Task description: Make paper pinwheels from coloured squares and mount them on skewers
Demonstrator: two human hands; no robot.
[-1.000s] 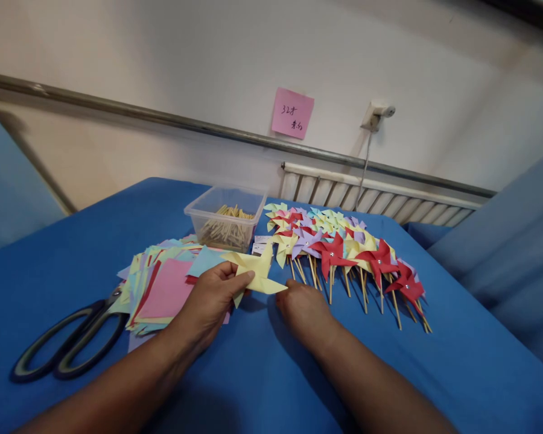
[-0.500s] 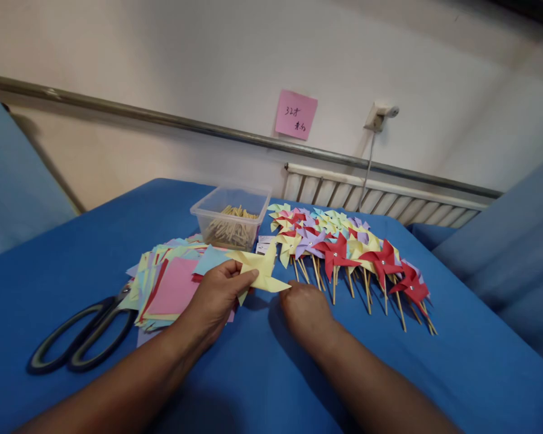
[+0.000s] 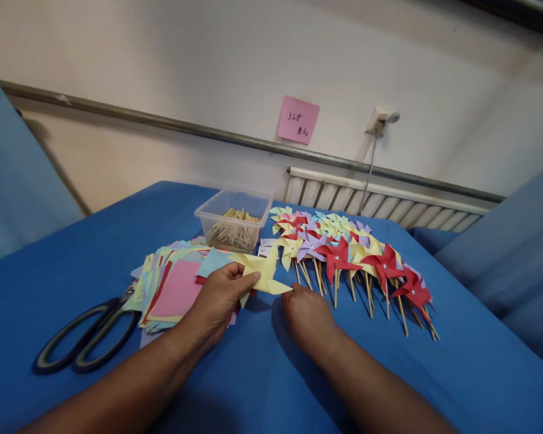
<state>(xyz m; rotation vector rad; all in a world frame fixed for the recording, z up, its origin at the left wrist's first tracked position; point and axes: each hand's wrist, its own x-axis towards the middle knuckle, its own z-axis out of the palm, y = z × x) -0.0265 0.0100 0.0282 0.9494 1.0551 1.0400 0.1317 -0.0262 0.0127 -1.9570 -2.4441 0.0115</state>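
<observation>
My left hand [image 3: 217,301] pinches a folded yellow paper pinwheel [image 3: 261,272] at its middle, just above the blue cloth. My right hand [image 3: 308,318] rests knuckles-up on the cloth right of it, fingertips curled under near the pinwheel's right point; whether they hold anything is hidden. A fanned stack of coloured paper squares [image 3: 174,286] lies under and left of my left hand. Finished pinwheels on wooden sticks [image 3: 344,253] lie in a row to the right.
A clear plastic tub of wooden sticks [image 3: 233,222] stands behind the paper. Large black-handled scissors [image 3: 84,340] lie at the left. The blue-covered table [image 3: 457,374] ends near a radiator [image 3: 380,205] and a wall with a pink note [image 3: 298,119].
Both hands and the yellow pinwheel stay almost as they were; the view has shifted slightly, so everything sits a little further right and lower.
</observation>
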